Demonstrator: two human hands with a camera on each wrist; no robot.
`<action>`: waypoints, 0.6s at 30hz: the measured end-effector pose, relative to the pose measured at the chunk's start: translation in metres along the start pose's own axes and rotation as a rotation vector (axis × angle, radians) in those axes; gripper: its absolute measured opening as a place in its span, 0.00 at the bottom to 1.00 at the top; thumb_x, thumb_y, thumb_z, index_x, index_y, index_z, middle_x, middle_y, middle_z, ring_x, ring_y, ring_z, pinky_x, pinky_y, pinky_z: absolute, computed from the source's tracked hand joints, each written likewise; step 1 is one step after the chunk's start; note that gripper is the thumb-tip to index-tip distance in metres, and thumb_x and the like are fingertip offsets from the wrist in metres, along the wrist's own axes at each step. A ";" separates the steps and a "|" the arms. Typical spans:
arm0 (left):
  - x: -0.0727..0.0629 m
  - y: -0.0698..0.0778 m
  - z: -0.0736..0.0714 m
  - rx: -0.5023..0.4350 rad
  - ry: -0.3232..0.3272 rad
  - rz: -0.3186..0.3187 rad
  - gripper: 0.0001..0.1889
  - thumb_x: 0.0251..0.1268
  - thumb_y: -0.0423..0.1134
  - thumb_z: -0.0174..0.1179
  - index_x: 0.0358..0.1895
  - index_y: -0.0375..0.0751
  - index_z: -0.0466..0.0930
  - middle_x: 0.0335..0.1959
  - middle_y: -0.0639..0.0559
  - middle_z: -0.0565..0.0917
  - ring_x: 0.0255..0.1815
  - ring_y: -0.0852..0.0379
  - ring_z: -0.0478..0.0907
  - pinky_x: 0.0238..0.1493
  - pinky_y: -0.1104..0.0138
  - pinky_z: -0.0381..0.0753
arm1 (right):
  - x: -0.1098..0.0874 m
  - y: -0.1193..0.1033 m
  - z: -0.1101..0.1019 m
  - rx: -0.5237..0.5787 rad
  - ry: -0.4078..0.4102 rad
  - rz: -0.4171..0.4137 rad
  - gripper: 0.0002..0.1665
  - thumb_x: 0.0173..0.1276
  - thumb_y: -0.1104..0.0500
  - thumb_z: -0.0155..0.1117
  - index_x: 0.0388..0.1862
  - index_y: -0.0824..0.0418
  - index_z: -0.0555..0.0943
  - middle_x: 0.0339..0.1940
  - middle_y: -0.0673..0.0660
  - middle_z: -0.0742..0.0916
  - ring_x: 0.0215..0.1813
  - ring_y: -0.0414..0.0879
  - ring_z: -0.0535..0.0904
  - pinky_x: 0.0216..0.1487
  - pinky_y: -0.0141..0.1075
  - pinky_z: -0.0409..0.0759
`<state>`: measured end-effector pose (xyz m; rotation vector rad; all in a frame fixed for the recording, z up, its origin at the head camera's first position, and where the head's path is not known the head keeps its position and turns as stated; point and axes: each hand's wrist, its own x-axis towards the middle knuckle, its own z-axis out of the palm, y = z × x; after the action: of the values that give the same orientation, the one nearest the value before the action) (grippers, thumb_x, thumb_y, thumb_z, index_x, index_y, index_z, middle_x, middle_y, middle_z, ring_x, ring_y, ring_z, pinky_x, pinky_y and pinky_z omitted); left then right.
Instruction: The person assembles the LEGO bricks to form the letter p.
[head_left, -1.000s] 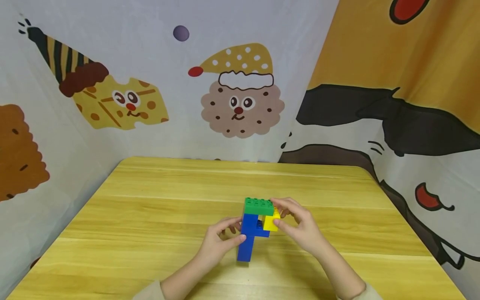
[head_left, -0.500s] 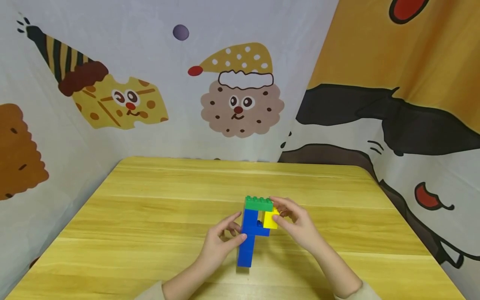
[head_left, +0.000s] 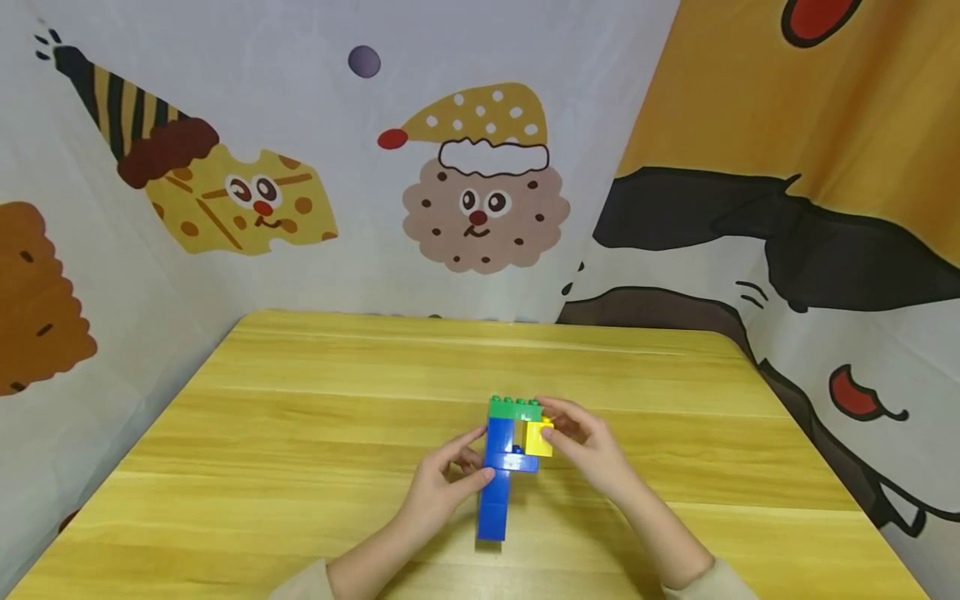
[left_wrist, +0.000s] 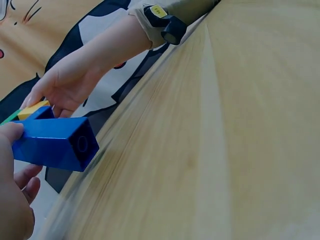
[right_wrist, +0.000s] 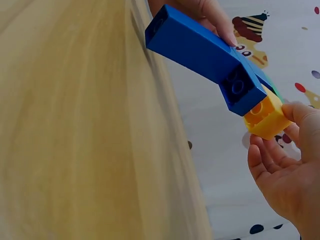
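Observation:
A toy-brick build is held above the table, its tall blue brick column point(head_left: 492, 508) gripped between the thumb and fingers of my left hand point(head_left: 438, 483). A blue brick ledge point(head_left: 517, 462) juts right from the column. Across the top lies a green brick point(head_left: 514, 409) with studs up. My right hand point(head_left: 596, 454) pinches a yellow brick point(head_left: 538, 438) under the green brick's right end, above the ledge. In the right wrist view, the hollow underside of the yellow brick point(right_wrist: 272, 120) partly shows beside the blue ledge. Whether its studs are locked cannot be seen.
A wood-grain table point(head_left: 337, 392) spreads below both hands. Behind it hangs a cloth point(head_left: 315, 108) printed with cartoon figures. The left wrist view shows a dark camera point(left_wrist: 171, 30) strapped at the right wrist.
The build has tilted, its lower end swinging toward me, so less of the green brick's top shows. The right hand and yellow brick have shifted slightly left. Both grips stay the same.

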<state>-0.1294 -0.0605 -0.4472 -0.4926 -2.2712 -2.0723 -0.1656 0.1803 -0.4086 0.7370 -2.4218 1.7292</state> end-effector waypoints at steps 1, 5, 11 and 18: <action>0.000 -0.001 0.000 0.002 -0.003 -0.003 0.28 0.57 0.37 0.68 0.63 0.46 0.74 0.33 0.52 0.82 0.39 0.51 0.76 0.45 0.62 0.75 | 0.000 0.002 0.000 0.002 -0.004 0.004 0.22 0.69 0.64 0.61 0.61 0.60 0.76 0.48 0.58 0.82 0.45 0.51 0.77 0.41 0.36 0.80; 0.001 -0.003 -0.001 0.019 -0.015 -0.022 0.28 0.58 0.37 0.68 0.64 0.45 0.73 0.33 0.51 0.82 0.38 0.52 0.76 0.44 0.62 0.76 | 0.000 0.007 0.000 0.011 -0.023 0.032 0.22 0.69 0.63 0.61 0.62 0.60 0.76 0.48 0.58 0.82 0.44 0.50 0.77 0.41 0.36 0.80; 0.002 -0.005 -0.002 0.043 -0.044 -0.056 0.30 0.59 0.39 0.67 0.66 0.46 0.71 0.33 0.52 0.82 0.37 0.53 0.76 0.41 0.66 0.76 | 0.001 0.015 0.001 0.008 -0.046 0.070 0.22 0.70 0.61 0.61 0.62 0.59 0.75 0.46 0.58 0.81 0.41 0.53 0.77 0.39 0.37 0.79; 0.003 -0.011 -0.001 0.063 -0.067 -0.058 0.31 0.59 0.39 0.68 0.67 0.46 0.69 0.36 0.53 0.82 0.37 0.53 0.75 0.40 0.67 0.76 | 0.001 0.025 0.002 0.027 -0.049 0.146 0.23 0.70 0.59 0.61 0.62 0.62 0.75 0.47 0.59 0.81 0.44 0.53 0.76 0.42 0.36 0.78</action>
<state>-0.1355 -0.0613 -0.4571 -0.5063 -2.4074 -2.0318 -0.1760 0.1841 -0.4309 0.6279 -2.5483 1.8191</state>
